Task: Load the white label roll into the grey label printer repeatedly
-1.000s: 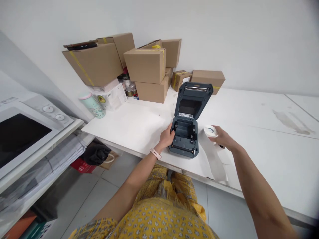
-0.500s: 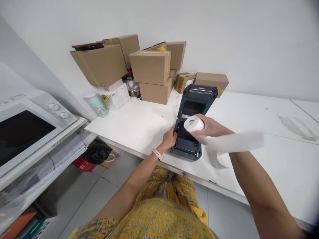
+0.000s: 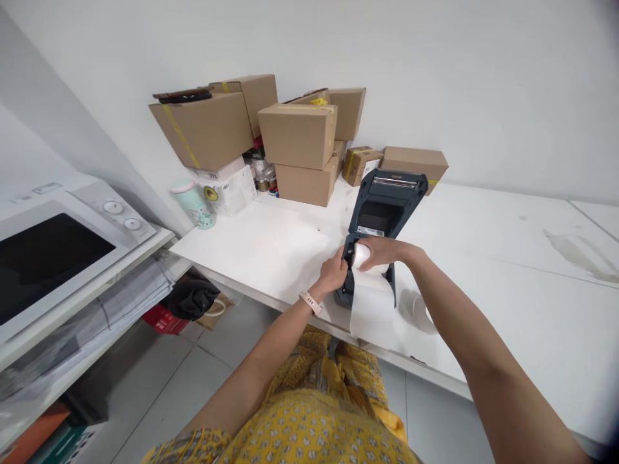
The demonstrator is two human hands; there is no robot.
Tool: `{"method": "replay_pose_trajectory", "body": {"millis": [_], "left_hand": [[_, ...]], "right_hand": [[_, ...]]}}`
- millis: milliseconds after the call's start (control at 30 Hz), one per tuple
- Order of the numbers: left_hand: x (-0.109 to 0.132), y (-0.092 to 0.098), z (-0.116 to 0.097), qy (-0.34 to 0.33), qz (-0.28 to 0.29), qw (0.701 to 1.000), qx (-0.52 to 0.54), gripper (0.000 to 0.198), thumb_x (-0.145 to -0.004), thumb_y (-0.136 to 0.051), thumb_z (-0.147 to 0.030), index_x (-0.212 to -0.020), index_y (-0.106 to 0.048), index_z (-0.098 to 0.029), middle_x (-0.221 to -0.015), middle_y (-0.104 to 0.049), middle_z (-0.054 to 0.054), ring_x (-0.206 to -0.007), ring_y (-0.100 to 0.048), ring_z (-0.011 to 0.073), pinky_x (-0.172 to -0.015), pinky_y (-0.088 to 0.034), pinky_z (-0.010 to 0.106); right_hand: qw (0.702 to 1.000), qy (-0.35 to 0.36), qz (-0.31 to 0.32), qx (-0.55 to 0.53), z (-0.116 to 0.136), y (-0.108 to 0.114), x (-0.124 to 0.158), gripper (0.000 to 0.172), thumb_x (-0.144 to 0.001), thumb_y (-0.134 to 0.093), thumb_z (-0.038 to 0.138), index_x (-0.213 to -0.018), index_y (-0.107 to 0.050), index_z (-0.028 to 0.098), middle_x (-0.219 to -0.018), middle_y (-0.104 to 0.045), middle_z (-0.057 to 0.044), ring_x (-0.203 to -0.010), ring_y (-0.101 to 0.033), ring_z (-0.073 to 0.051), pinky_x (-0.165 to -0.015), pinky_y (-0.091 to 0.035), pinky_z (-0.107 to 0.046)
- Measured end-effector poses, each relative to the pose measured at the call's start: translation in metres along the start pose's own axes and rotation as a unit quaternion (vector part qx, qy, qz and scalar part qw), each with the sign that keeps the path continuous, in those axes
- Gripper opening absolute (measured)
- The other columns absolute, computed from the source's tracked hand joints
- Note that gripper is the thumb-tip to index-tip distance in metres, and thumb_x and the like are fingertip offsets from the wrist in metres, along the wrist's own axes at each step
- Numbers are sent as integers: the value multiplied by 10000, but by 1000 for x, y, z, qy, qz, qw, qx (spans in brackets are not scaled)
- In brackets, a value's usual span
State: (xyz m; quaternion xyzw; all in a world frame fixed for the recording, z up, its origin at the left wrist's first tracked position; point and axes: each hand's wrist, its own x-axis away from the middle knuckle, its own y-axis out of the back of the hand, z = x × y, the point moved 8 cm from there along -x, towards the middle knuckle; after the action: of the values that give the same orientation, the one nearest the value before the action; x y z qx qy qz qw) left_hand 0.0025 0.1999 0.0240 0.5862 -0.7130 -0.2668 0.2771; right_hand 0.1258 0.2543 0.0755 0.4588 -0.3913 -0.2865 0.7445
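A dark label printer (image 3: pixel 405 205) stands near the table's front edge with its lid raised. My right hand (image 3: pixel 382 251) is closed around a white paper roll (image 3: pixel 360 256) inside the printer's open bay. From the roll a loose strip of paper (image 3: pixel 371 306) hangs over the printer's front toward the table edge. My left hand (image 3: pixel 333 270) grips the printer's left side wall, its fingers curled over the rim beside the roll's end. Whether the roll is seated on both sides cannot be seen, as my right hand covers its right end. A curled paper strip (image 3: pixel 423 316) lies right of the printer.
Cardboard boxes (image 3: pixel 297 138) are stacked along the wall behind the white table (image 3: pixel 271 248). A mint tumbler (image 3: pixel 196 206) stands beside a white box (image 3: pixel 232 190) at the back left. To the left, a microwave (image 3: pixel 58 251) sits on a shelf with papers underneath.
My right hand has brought the paper roll down and left into the printer bay. The trailing strip has swung from the right to hang over the printer's front. My left hand keeps its grip.
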Motion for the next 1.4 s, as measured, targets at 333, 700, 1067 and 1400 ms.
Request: {"method": "replay_pose_trajectory", "body": {"millis": [333, 700, 1067, 1400], "left_hand": [[1, 0, 1, -1, -9, 1000, 9, 593, -965, -294, -262, -1551, -305, -171, -1249, -696, 119, -1146, -647, 287, -1005, -461, 410], [-1, -2, 8, 3, -17, 999, 32, 582, -973, -316, -293, -1552, -314, -232, -1309, -674, 60, -1226, -601, 284, -1062, -438, 410], [17, 15, -14, -90, -124, 987, 58, 544, -930, -374, -161, -1466, -440, -224, -1447, -563, 53, -1332, -513, 210, -1117, -418, 364], [55, -30, -89, -279, 102, 938, -178, 582, -982, -348, -549, -1302, -575, -120, -1395, -578, 174, -1353, -487, 329, -1167, -318, 491]], "right_hand": [[989, 52, -82, -107, -1, 5, 9, 548, -779, -654, 586, -1187, -682, 221, -1206, -712, -92, -1093, -662, -318, -909, -528, -406], [814, 25, -571, -105, -34, 162, 72, 481, -1016, -351, 514, -1234, -632, 189, -1270, -647, -124, -1226, -541, -260, -1087, -410, -498], [753, 67, -649, -87, 26, 74, 134, 378, -1020, -338, 375, -1162, -671, 262, -1155, -688, -85, -1149, -602, -268, -1020, -458, -497], [744, 92, -659, -60, 27, 63, 135, 345, -1009, -371, 269, -1208, -651, 238, -1181, -695, -99, -1152, -615, -256, -1014, -463, -494]]}}
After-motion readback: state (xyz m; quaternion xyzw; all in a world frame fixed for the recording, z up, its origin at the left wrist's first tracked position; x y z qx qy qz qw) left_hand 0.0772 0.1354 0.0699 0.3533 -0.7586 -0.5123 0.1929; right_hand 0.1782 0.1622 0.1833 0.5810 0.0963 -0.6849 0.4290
